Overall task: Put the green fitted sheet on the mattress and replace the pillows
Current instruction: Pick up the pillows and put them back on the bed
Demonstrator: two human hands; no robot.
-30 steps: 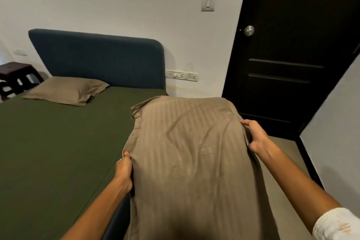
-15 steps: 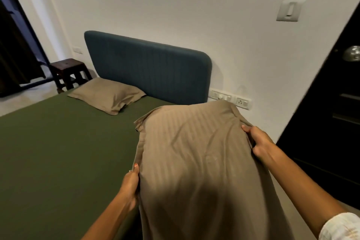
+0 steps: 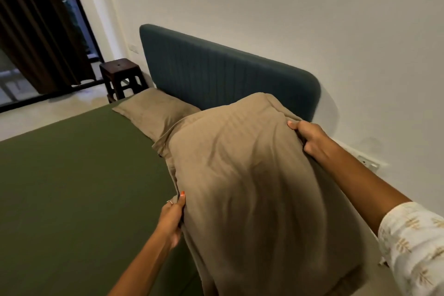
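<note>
A person carries the second tan pillow (image 3: 252, 187) toward the head of the bed, the left hand (image 3: 171, 217) pinching its near left edge with thumb and curled fingers, the right hand (image 3: 310, 138) gripping its far right edge with fingers folded into the fabric; a patterned white sleeve (image 3: 413, 245) shows at the right forearm. The pillow hangs lifted above the right side of the mattress, not yet set down. Beneath and to the left, the green fitted sheet (image 3: 79, 175) lies smooth across the visible mattress, so that part of the job looks done. Farther on, the first pillow (image 3: 151, 113) already rests flat against the blue headboard (image 3: 223, 74), leaving only this pillow to be placed beside it. A dark wooden stool (image 3: 121, 77) and dark curtains (image 3: 36, 31) stand beyond. Compared with half a second earlier, the view has swung left and the held pillow now overlaps the resting one and reaches nearer the headboard.
</note>
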